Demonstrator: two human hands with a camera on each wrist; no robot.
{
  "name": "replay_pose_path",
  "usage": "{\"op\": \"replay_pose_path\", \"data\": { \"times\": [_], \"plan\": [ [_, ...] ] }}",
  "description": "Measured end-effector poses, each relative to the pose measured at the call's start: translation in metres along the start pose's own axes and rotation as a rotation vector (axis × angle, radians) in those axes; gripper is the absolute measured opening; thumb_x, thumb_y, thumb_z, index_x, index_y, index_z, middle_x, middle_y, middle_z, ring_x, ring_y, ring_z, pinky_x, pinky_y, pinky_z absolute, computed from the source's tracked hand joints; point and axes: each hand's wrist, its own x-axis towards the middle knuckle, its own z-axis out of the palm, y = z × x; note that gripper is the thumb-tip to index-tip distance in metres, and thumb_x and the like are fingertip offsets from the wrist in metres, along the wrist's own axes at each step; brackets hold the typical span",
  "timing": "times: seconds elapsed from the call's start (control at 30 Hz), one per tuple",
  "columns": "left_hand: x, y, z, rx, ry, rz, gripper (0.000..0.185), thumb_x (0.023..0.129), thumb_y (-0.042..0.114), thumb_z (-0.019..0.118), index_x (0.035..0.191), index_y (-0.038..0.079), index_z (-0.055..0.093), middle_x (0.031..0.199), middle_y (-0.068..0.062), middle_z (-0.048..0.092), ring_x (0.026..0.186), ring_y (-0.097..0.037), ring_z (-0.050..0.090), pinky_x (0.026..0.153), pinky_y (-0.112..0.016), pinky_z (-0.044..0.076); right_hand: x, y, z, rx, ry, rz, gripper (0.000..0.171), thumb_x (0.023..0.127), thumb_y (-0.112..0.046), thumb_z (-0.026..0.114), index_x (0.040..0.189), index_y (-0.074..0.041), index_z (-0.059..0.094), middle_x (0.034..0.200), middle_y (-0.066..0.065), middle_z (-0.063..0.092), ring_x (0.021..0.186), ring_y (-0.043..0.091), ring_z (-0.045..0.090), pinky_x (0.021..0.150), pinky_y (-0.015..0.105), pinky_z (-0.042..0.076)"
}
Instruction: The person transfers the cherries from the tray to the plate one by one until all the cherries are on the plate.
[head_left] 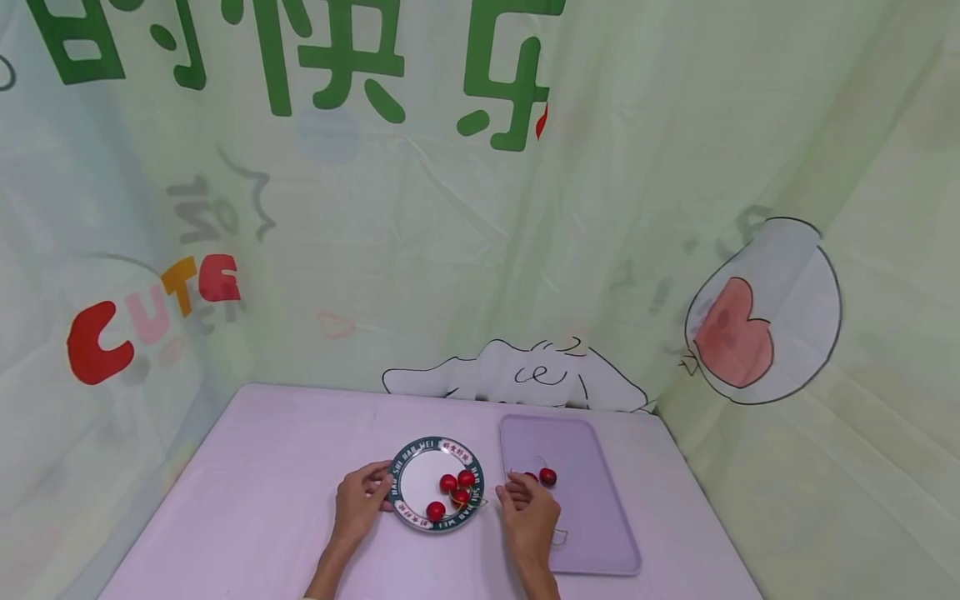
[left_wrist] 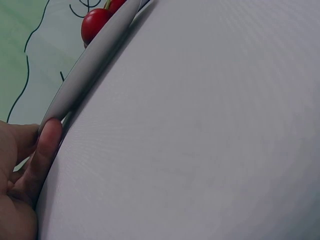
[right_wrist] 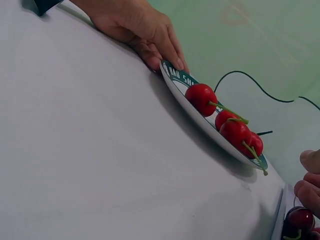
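Plate [head_left: 417, 482] of cherries [head_left: 448, 482] between the hands, left hand [head_left: 360, 501] touching its rim.

The counter [head_left: 262, 467] is covered in a pale lilac cloth and stands in a corner of green printed curtains. On it, near the middle, lies a round plate [head_left: 408, 479] with a dark green lettered rim, holding four red cherries [head_left: 448, 482]. Just to its right lies a rectangular lilac tray [head_left: 592, 517], lengthwise, with two more cherries on it.
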Motion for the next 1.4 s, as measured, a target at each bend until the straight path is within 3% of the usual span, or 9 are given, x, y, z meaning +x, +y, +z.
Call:
{"op": "replay_pose_path", "data": {
  "times": [0.17,0.27,0.47,0.77,0.97,1.4],
  "plan": [
    [-0.001,0.000,-0.001,0.007,-0.002,-0.002,0.034,0.105,0.006,0.071,0.139,0.005,0.073,0.115,-0.015,0.076,0.064,-0.012,0.070,0.060,-0.022,0.063,0.002,-0.002,-0.007,-0.014,0.025,0.016,0.022,0.082,0.008,0.090,0.102,0.004,0.082,0.083,0.013,0.081,0.067,0.000,0.069,0.063,0.010,0.058],
    [-0.001,0.000,-0.001,0.007,0.004,0.003,0.034,0.105,0.006,0.071,0.139,0.005,0.073,0.114,-0.015,0.076,0.064,-0.012,0.070,0.060,-0.021,0.063,0.004,-0.006,-0.011,-0.044,0.019,0.058,0.020,0.085,0.005,0.089,0.104,0.003,0.082,0.086,0.012,0.081,0.069,0.003,0.071,0.065,0.009,0.058],
    [0.001,0.001,-0.001,0.013,0.005,0.009,0.033,0.106,0.007,0.071,0.139,0.005,0.073,0.115,-0.016,0.077,0.063,-0.011,0.070,0.061,-0.020,0.062,0.008,-0.014,-0.022,0.006,0.028,0.079,0.018,0.087,0.005,0.087,0.104,0.004,0.082,0.090,0.017,0.082,0.070,0.010,0.075,0.067,0.007,0.058],
    [-0.003,0.003,-0.002,0.022,-0.002,-0.006,0.034,0.105,0.006,0.070,0.140,0.004,0.072,0.115,-0.015,0.077,0.062,-0.012,0.070,0.059,-0.021,0.061,0.010,-0.010,-0.037,0.040,0.099,0.072,0.020,0.084,0.009,0.088,0.103,0.006,0.082,0.088,0.021,0.082,0.068,-0.012,0.065,0.064,0.004,0.055],
    [-0.001,0.002,-0.002,0.018,0.002,0.001,0.034,0.105,0.006,0.071,0.139,0.004,0.072,0.114,-0.015,0.077,0.062,-0.013,0.071,0.059,-0.021,0.061,0.013,-0.008,-0.047,0.052,0.119,0.069,0.021,0.085,0.008,0.088,0.105,0.008,0.082,0.089,0.025,0.081,0.068,-0.010,0.065,0.063,0.005,0.056],
    [-0.001,0.003,-0.001,0.015,0.003,0.010,0.034,0.105,0.005,0.071,0.138,0.003,0.072,0.112,-0.015,0.076,0.063,-0.012,0.070,0.058,-0.021,0.061,0.023,0.022,-0.061,-0.107,0.172,0.125,0.020,0.088,-0.002,0.089,0.106,0.003,0.083,0.089,0.020,0.082,0.066,-0.007,0.066,0.062,0.003,0.051]
  ]
}}
